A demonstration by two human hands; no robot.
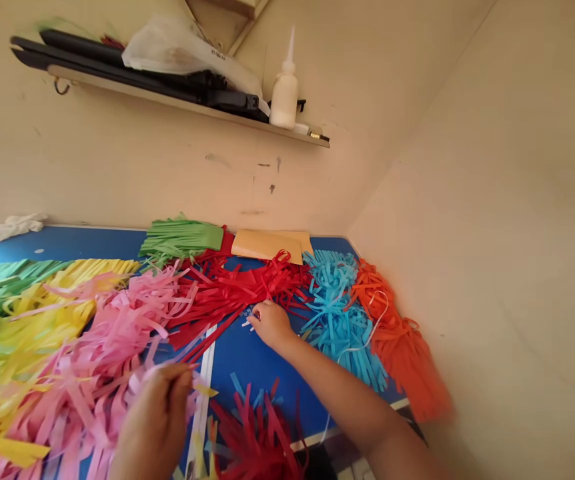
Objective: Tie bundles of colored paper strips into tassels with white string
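Observation:
My left hand (160,417) is closed in a pinch at the lower middle. Thin pale pink and yellow paper strips (206,389) stick out beside its fingers. My right hand (270,324) reaches across the blue table, fingers curled together at its surface. Small white bits (248,323) lie by its fingertips; whatever it grips is hidden. Just beyond it spreads a heap of red paper fringe (237,287). Pink fringe (135,313) lies left of my hands, and blue fringe (340,313) lies to the right. A blurred red bunch (260,433) is at the near edge.
Yellow fringe (52,317), green fringe (182,237) and orange fringe (405,353) cover parts of the blue table (252,373). Folded yellow paper (267,245) lies at the back. A white string (367,343) crosses the right side. Above, a wall shelf (167,95) holds a bottle (284,100).

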